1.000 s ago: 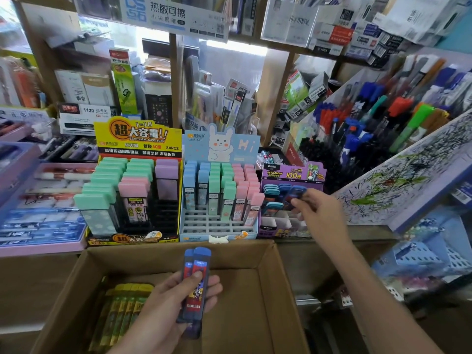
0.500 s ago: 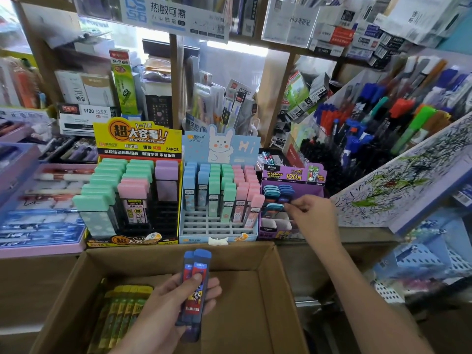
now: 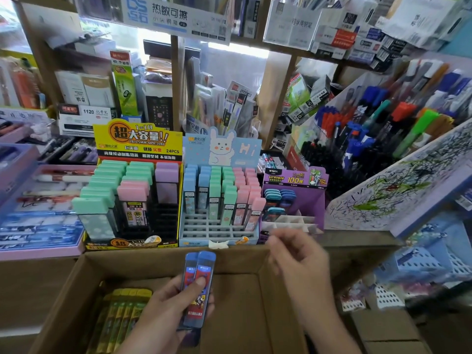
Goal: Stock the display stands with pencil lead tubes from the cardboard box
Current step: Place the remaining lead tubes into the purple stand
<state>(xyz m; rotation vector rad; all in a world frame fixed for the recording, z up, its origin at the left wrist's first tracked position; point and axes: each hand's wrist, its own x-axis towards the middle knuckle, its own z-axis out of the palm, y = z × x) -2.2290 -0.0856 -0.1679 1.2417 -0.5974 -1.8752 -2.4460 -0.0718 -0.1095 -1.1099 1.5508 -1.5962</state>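
Blue lead tubes (image 3: pixel 196 309) rest pinched in the left hand (image 3: pixel 161 314).

Wooden shelf posts (image 3: pixel 275 98) frame a bright light strip (image 3: pixel 237 48) behind.

The right hand (image 3: pixel 300 264) is blurred, so whether its fingers pinch anything cannot be told, and it covers the front base of the purple stand (image 3: pixel 304 200). The left hand (image 3: pixel 163 312) wraps the lower half of the blue tubes (image 3: pixel 200 274), hiding how many lie stacked behind the front two, and their label print is too small to read. The bottom edge cuts off the cardboard box (image 3: pixel 132 267) and the yellow-green tubes (image 3: pixel 120 318) inside it.
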